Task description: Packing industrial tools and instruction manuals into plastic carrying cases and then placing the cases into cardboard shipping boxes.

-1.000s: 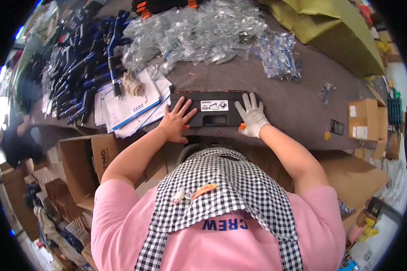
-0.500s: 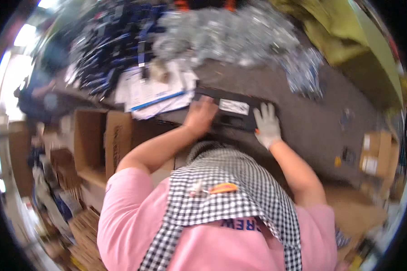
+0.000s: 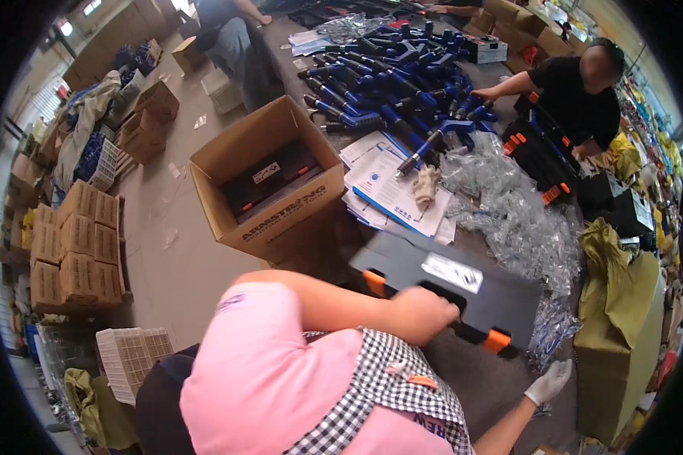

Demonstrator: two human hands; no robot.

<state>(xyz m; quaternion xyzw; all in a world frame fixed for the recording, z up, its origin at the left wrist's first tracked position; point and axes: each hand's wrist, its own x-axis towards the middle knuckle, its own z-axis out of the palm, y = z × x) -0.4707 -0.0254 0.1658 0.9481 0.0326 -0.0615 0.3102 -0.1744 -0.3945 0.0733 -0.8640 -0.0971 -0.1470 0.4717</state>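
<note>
My bare left hand [image 3: 421, 315] is closed round the handle of a black plastic tool case [image 3: 501, 305] with orange latches and a white label. The case is tilted above the table, in front of my chest. Off to the right, apart from the case, my right hand [image 3: 550, 381] in a pale work glove has its fingers loosely extended with nothing in them. It is near some crumpled clear plastic bags [image 3: 552, 334]. Left of the case stands an open cardboard box [image 3: 281, 227] with another black case [image 3: 269, 178] inside.
Papers [image 3: 395, 189] and a loose glove [image 3: 426, 186] lie beyond the case. Behind them is a heap of blue and black tools [image 3: 402, 83]. A co-worker [image 3: 577, 98] reaches over it beside an open black case [image 3: 542, 152]. Stacked cartons [image 3: 80, 243] stand at the left.
The black case, earlier under both my hands on the table, is now lifted and tilted by its handle in my left hand. My right hand has moved away, and the view has swung left.
</note>
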